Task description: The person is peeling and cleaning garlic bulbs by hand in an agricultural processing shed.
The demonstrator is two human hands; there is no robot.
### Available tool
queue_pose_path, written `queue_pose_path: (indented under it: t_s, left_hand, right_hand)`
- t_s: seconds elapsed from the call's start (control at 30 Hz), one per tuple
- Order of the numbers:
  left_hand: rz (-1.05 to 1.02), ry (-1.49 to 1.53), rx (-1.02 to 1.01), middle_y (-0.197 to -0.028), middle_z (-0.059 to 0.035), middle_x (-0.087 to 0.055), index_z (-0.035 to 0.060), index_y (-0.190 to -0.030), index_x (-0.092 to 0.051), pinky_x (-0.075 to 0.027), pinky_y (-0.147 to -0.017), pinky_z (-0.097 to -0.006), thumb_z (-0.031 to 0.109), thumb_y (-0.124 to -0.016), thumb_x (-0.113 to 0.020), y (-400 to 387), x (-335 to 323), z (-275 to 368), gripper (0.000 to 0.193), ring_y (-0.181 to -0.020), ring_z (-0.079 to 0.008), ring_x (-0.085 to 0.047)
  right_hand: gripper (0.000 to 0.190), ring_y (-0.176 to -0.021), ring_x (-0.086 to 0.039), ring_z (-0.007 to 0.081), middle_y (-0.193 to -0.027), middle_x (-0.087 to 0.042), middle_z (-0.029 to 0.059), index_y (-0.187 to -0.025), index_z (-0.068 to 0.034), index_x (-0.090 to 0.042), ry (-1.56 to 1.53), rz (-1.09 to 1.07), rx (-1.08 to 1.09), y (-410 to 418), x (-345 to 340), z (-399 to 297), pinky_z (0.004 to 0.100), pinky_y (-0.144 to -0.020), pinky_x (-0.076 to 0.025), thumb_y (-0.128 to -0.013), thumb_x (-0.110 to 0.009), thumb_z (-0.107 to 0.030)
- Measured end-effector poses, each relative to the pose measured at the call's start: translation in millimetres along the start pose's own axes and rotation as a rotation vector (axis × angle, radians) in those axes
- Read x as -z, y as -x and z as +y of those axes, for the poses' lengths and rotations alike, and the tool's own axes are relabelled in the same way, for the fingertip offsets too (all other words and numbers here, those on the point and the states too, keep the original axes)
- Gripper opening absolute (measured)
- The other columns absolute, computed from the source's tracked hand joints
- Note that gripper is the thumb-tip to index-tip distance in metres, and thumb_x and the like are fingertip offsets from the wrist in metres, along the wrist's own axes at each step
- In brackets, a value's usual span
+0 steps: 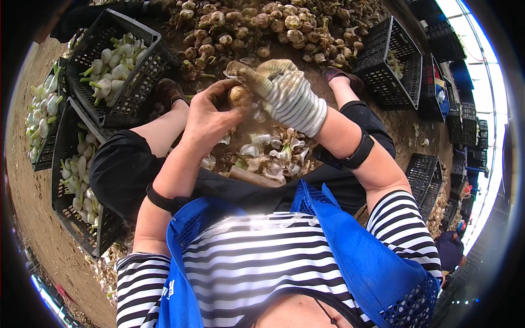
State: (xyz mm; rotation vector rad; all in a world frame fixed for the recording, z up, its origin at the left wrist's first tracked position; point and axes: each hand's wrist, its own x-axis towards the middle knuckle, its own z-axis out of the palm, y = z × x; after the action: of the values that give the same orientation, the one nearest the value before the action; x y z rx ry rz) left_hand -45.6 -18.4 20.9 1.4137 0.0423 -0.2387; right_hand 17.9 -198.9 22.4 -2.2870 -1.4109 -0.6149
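My left hand [213,112], bare and soiled, holds a brownish garlic bulb [240,96] between thumb and fingers. Just to its right, my right hand [287,92] wears a dirty white knitted glove with grey stripes. Its fingers are curled around something at the bulb's upper side; a thin pale edge shows at the fingertips, too unclear to name. Below both hands, peeled garlic skins [272,153] lie on the ground between my legs. Beyond the hands spreads a large heap of unpeeled garlic bulbs [293,22].
Black plastic crates [158,39] with cleaned white garlic bulbs [119,71] stand at the left. Another black crate [387,78] stands tilted at the upper right, near my foot. More crates line the far right, where a person [450,250] in dark clothing is partly visible.
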Motion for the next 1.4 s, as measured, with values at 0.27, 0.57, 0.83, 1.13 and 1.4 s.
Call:
queue_pose_path:
  t_s: [0.27, 0.57, 0.83, 1.13, 1.4]
  left_hand:
    - [0.023, -0.146, -0.114, -0.099, -0.0056, -0.062, -0.0059, -0.114, -0.056, -0.047, -0.081, -0.0233, 0.002, -0.072, -0.068, -2, -4, -9, 0.044, -0.089, -0.0091, -0.056]
    - [0.042, 0.227, -0.089, -0.112, -0.0091, -0.059, -0.0050, -0.124, -0.049, -0.045, -0.088, -0.0266, 0.001, -0.075, -0.067, -3, -1, -1, 0.052, -0.099, -0.0129, -0.056]
    - [0.063, -0.074, -0.181, -0.103, -0.0069, -0.062, -0.0069, -0.116, -0.054, -0.045, -0.085, -0.0235, 0.005, -0.073, -0.070, -1, -2, -10, 0.048, -0.094, -0.0093, -0.055]
    - [0.108, 0.086, -0.083, -0.100, -0.0099, -0.064, -0.0062, -0.114, -0.055, -0.049, -0.079, -0.0247, 0.009, -0.078, -0.067, -2, -4, -9, 0.041, -0.090, -0.0121, -0.060]
    - [0.025, 0.693, 0.108, -0.112, -0.0108, -0.058, 0.0020, -0.118, -0.049, -0.051, -0.087, -0.0357, 0.005, -0.084, -0.059, -7, 7, -9, 0.036, -0.099, -0.0213, -0.060]
  right_hand:
    - [0.063, -0.076, -0.059, 0.0275, -0.082, -0.061, 0.0116, -0.135, -0.012, -0.042, 0.038, -0.181, -0.061, 1, 6, -1, 0.0390, -0.068, -0.047, -0.076, -0.061, -0.020]
    - [0.074, -0.076, -0.059, 0.0278, -0.080, -0.061, 0.0074, -0.135, -0.014, -0.043, -0.204, 0.086, -0.215, -3, 9, -1, 0.0399, -0.073, -0.046, -0.065, -0.067, -0.010]
    - [0.062, -0.078, -0.058, 0.0259, -0.083, -0.061, 0.0079, -0.133, -0.012, -0.045, 0.091, -0.077, -0.048, 0, 1, -2, 0.0384, -0.076, -0.045, -0.074, -0.061, -0.021]
    - [0.055, -0.080, -0.059, 0.0248, -0.085, -0.063, 0.0067, -0.129, -0.010, -0.050, 0.091, -0.129, -0.052, 1, -2, -4, 0.0385, -0.079, -0.044, -0.075, -0.055, -0.018]
    - [0.058, -0.085, -0.059, 0.0236, -0.090, -0.062, 0.0080, -0.125, -0.008, -0.053, -0.223, 0.261, -0.496, -10, -4, -18, 0.0360, -0.076, -0.047, -0.070, -0.070, -0.011]
